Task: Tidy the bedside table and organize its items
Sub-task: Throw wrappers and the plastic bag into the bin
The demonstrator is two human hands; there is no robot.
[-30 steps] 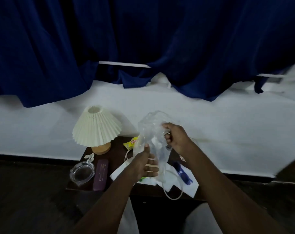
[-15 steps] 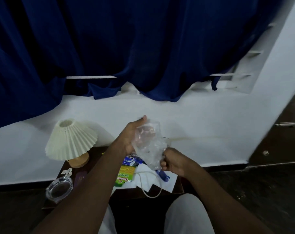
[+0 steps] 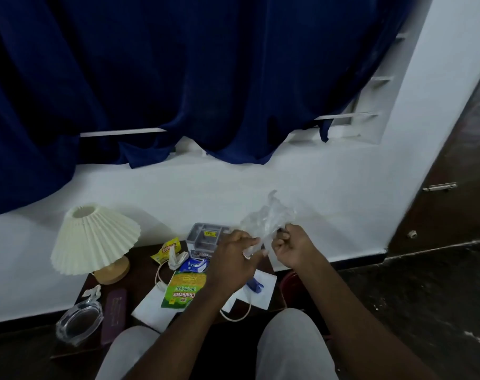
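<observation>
Left hand (image 3: 233,256) now lower, both hands' fingers (image 3: 281,237) pinched on crumpled clear plastic bag (image 3: 266,220).

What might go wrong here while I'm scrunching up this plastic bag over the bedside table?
The glass ashtray sits at the table's front left corner, so a stray elbow might knock it off. The cord loop hangs past the front edge and may snag a knee. The clear plastic bag, pinched by both hands, could tear.
</observation>
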